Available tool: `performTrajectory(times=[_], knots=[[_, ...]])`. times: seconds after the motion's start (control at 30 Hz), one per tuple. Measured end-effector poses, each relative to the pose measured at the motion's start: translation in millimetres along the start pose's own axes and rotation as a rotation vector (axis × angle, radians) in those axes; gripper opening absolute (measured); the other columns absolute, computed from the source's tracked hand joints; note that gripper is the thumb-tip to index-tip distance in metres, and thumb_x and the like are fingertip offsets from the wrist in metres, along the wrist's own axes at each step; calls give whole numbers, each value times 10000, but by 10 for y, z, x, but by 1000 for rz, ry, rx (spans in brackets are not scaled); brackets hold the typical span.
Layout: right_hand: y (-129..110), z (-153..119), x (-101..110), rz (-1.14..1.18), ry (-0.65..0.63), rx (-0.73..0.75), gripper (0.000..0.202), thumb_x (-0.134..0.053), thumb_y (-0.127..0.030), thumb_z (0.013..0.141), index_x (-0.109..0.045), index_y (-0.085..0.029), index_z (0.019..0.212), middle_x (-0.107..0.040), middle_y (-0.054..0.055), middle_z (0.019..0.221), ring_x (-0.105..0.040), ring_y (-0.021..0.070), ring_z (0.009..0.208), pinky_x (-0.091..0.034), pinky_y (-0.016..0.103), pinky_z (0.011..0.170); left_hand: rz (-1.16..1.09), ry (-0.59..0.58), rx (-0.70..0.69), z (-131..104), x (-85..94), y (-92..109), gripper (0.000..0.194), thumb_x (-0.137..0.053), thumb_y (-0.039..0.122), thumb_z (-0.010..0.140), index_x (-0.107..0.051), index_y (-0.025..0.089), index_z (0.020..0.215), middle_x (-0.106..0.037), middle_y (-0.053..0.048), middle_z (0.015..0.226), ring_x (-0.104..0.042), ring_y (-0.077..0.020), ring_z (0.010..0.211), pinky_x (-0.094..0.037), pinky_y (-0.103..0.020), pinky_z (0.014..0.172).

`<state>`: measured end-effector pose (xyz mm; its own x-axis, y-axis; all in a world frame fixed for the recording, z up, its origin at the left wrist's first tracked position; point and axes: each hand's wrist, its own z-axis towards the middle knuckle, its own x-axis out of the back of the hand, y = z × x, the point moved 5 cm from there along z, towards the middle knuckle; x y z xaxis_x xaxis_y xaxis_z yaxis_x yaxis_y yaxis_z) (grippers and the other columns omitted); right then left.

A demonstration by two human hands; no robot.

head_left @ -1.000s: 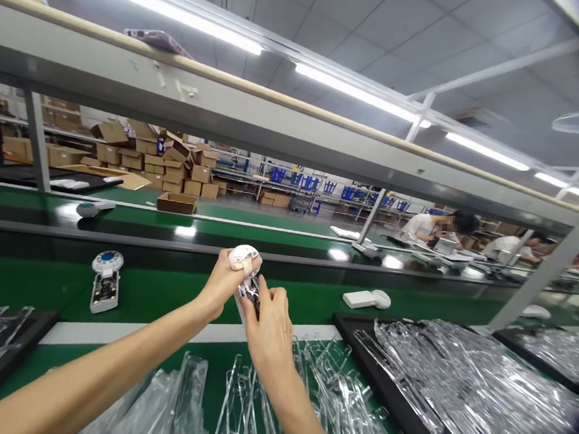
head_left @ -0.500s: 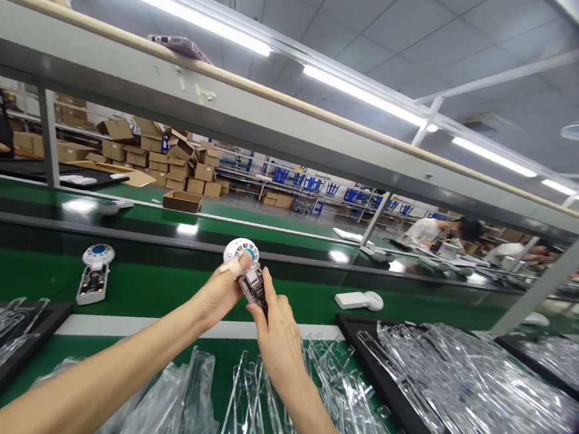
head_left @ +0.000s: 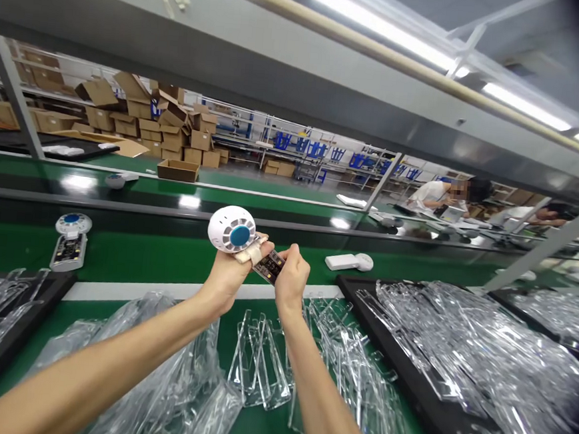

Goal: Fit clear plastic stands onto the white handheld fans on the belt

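Note:
A white device (head_left: 232,229) with a round slotted head, a blue centre and an open handle showing a circuit board is held up over the green bench. My left hand (head_left: 232,271), with tape around a finger, is closed round its neck below the head. My right hand (head_left: 292,277) grips the lower end of the handle, its fingers bent against it. Beneath my forearms lie clear plastic frames (head_left: 262,369) and clear plastic bags (head_left: 157,367). A similar open device (head_left: 70,243) rests on the green surface at the left.
A black tray (head_left: 408,360) of clear plastic parts stands at the right, another tray (head_left: 25,316) at the left. A closed white device (head_left: 349,262) lies beyond my right hand. A metal shelf beam (head_left: 299,91) crosses above. Another person (head_left: 434,191) sits farther back at the right.
The view has tipped down and closer. The device has turned so its round head and blue centre face me more; my right hand's fingers have curled in at the handle's end.

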<state>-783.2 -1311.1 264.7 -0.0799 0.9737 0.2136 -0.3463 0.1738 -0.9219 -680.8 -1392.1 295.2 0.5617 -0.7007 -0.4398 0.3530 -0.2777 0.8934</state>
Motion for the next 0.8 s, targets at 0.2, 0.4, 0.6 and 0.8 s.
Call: performTrajectory(times=[0.2,0.4,0.6,0.8], knots=[[-44,-4,17,-149,-150,36,459,-321,-500,889,-523,-201,606,-617,46,628,-567,192,624,-381,285,601,147,-1,109,473,250,-253,478,-775,469,564,-658,167,916,-669,-56,924,-628,-182,798,-523,-298,674],[192,-685,265,-867,-505,84,415,-571,-466,844,-584,-112,1060,-653,78,680,-649,287,644,-432,372,634,641,268,267,1233,1179,-346,560,-780,383,545,-618,110,1006,-656,-164,1015,-618,-327,948,-506,-447,763],[612,-1260,167,-985,-519,136,796,-731,-128,675,-391,-136,1395,-663,152,1029,-667,294,845,-522,386,698,1246,551,-53,1468,1453,-117,930,-715,434,621,-320,15,1352,-277,-332,1420,-183,-470,1345,-197,-592,1032],[750,-1146,244,-789,-503,-15,742,-557,-44,714,-369,-134,1426,-678,156,1051,-690,306,842,-552,408,725,1518,-226,-264,1720,-16,-713,654,-458,451,852,-336,92,1385,-497,-221,1306,-464,-336,1216,-362,-408,983]])
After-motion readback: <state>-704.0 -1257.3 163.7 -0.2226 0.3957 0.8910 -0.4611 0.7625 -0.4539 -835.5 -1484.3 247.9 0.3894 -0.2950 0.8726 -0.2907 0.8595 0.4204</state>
